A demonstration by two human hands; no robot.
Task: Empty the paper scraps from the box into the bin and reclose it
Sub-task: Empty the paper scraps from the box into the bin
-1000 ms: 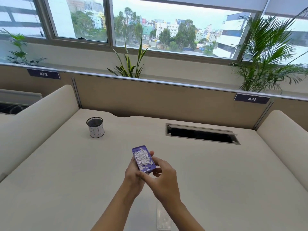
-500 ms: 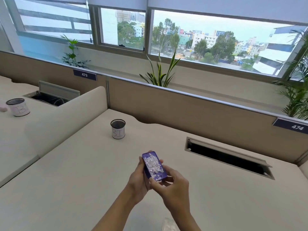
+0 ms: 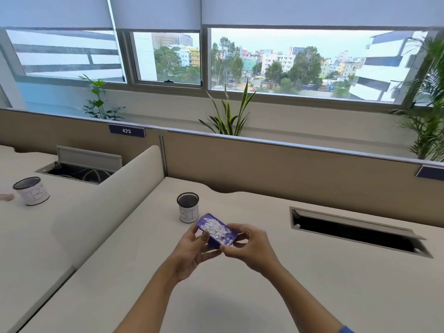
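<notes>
left hand (image 3: 192, 248): raised above the bench (image 3: 312, 296), forearm rising from the near edge toward the middle; palm turned inward and up, fingers (image 3: 203, 237) curled round the left and near side of the box, thumb along its left edge.
right hand (image 3: 252, 246): forearm comes in from the near right, a strip of blue sleeve (image 3: 346, 329) at the frame's bottom; the hand is cupped, back toward the camera, thumb and fingertips pinching the box's near right corner and right end.
fingers: both sets closed on the box, none spread free.
box (image 3: 216, 230): small, purple, shallow, lid off; held in the air between the two hands, its long axis running from far left to near right, roughly level, with the open face up.
paper scraps (image 3: 216, 228): white bits heaped inside the box, covering most of its floor.
bin (image 3: 188, 207): dark mesh cup with a white paper band lettered "bi", upright on the bench just beyond the far left end of the box; apart from it.
second cup (image 3: 31, 190): similar, on the neighbouring bench to the far left, beyond a padded divider (image 3: 108, 200).
cable slot (image 3: 355, 230): open in the bench to the right of the hands.
</notes>
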